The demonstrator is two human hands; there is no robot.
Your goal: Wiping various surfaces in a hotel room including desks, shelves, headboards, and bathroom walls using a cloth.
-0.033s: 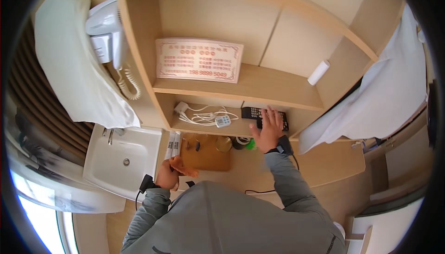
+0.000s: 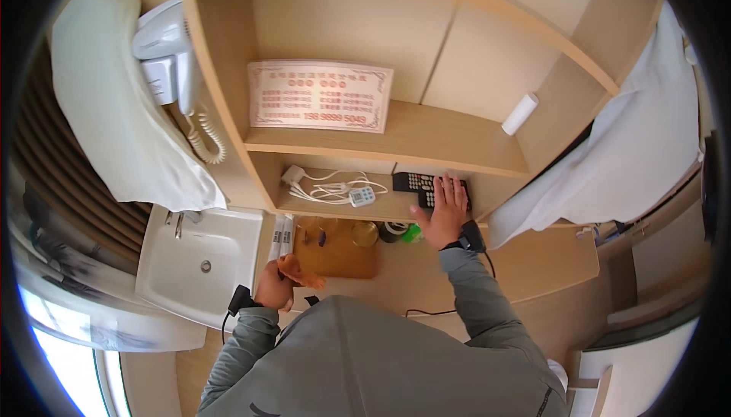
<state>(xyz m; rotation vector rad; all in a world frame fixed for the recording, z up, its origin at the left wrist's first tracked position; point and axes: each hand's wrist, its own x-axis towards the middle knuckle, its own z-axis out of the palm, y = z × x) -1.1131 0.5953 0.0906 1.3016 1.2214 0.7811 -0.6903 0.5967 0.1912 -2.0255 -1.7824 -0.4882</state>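
Note:
My left hand (image 2: 272, 288) is closed around a crumpled orange cloth (image 2: 302, 272) at the counter's front, just right of the sink. My right hand (image 2: 448, 218) reaches to the lower shelf with its fingers stretched out. Those fingers lie over two black remote controls (image 2: 411, 181), covering part of them; whether they press on them I cannot tell. Left of the remotes, on the same shelf, is a bundled white cable (image 2: 327, 190) with a plug and a small white control unit (image 2: 362, 196) with blue buttons.
A brown tray (image 2: 343, 263) with a glass ashtray lies on the counter, beside white packets (image 2: 282, 238) and a green item (image 2: 413, 233). Left are a white sink (image 2: 228, 265), hair dryer (image 2: 164, 36) and towel (image 2: 99, 97). A printed card (image 2: 320, 97) and white roll (image 2: 520, 115) occupy the upper shelf.
The view has shifted slightly left to right. My right hand has moved a little to the right over the remotes, baring more of their buttons. My left hand keeps hold of the cloth.

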